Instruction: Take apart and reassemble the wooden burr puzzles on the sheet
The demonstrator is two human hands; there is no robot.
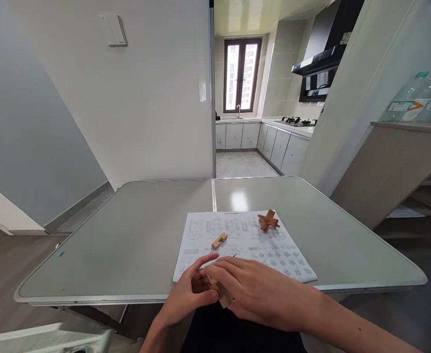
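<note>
At the table's near edge, my left hand (190,289) and my right hand (254,289) come together around light wooden puzzle pieces (224,298). The left thumb presses on the wood from the near side, and the right fingers cover it from above. How many pieces are held is hidden by the fingers. Just beyond my hands, a single notched wooden puzzle piece (219,240) lies on a printed instruction sheet (196,228). A reddish-brown, cross-shaped wooden burr puzzle (268,221) rests on the sheet's far right part.
The grey folding table (138,235) has a metal rim and a centre seam. A small teal bit (60,254) lies near its left edge. Plastic bottles (414,100) stand on a shelf unit (395,152) at right. Beyond the table, a doorway opens onto a kitchen.
</note>
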